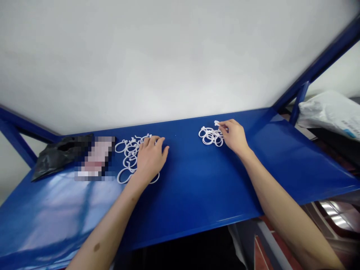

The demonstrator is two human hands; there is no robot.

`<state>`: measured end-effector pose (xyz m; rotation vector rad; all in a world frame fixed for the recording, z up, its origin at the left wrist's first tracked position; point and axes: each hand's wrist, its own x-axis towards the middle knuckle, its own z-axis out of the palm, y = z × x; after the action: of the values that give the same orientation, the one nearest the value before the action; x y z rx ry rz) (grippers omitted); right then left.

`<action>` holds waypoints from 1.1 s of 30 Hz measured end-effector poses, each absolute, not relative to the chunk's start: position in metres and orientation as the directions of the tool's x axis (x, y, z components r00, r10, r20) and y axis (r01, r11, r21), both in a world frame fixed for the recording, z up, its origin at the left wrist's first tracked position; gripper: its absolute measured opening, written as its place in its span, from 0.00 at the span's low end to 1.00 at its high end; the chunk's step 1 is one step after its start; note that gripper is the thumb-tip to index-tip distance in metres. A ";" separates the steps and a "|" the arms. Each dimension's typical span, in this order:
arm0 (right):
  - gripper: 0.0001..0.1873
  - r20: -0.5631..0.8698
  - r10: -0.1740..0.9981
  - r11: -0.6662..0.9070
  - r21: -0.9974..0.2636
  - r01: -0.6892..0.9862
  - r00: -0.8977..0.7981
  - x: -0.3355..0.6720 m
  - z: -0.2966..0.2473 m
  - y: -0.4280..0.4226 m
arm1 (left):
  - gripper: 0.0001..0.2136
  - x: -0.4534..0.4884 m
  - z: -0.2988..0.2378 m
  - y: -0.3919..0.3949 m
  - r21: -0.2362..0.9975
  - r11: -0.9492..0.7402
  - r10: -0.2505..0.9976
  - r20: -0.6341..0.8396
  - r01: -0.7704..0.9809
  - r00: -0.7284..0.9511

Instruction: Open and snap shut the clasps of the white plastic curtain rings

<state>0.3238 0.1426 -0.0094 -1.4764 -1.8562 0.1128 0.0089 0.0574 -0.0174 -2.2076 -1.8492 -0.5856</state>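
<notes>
Several white plastic curtain rings [129, 162] lie in a loose spread on the left part of the blue tabletop. My left hand [150, 155] rests palm down over the right side of this spread, fingers stretched out and thumb apart, hiding some of the rings. Farther right is a smaller heap of the same white rings [208, 138], overlapping one another. At the upper right of that heap, my right hand [233, 134] pinches a white curtain ring [216, 123] between thumb and fingertips. Most of the pinched ring is hidden by the fingers.
A crumpled black plastic bag [53, 159] and a pixelated phone-like rectangle [97, 155] lie at the left. The blue table [191, 195] meets a pale wall behind. Blue frame bars [299, 97] slant up at both sides. A white plastic bag [329, 112] sits beyond the right edge.
</notes>
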 end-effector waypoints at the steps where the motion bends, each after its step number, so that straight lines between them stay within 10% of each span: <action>1: 0.12 0.464 0.884 0.313 -0.488 0.815 -0.062 0.326 -0.012 0.145 | 0.18 0.004 -0.021 0.060 0.092 -0.158 0.903 0.416 0.983 0.106; 23: 0.21 0.501 0.833 0.426 -0.308 0.850 -0.236 0.323 -0.016 0.144 | 0.15 -0.007 -0.015 0.052 -0.033 -0.024 0.949 0.315 0.999 0.033; 33: 0.29 0.427 0.834 0.458 -0.183 0.870 -0.349 0.323 -0.020 0.145 | 0.13 -0.004 -0.008 0.049 0.104 -0.083 0.940 0.338 0.991 0.043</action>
<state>0.3231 0.1453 -0.0202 -1.4232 -2.2499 -0.1036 -0.0040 0.0491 -0.0080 -2.1492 -2.0129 -0.4832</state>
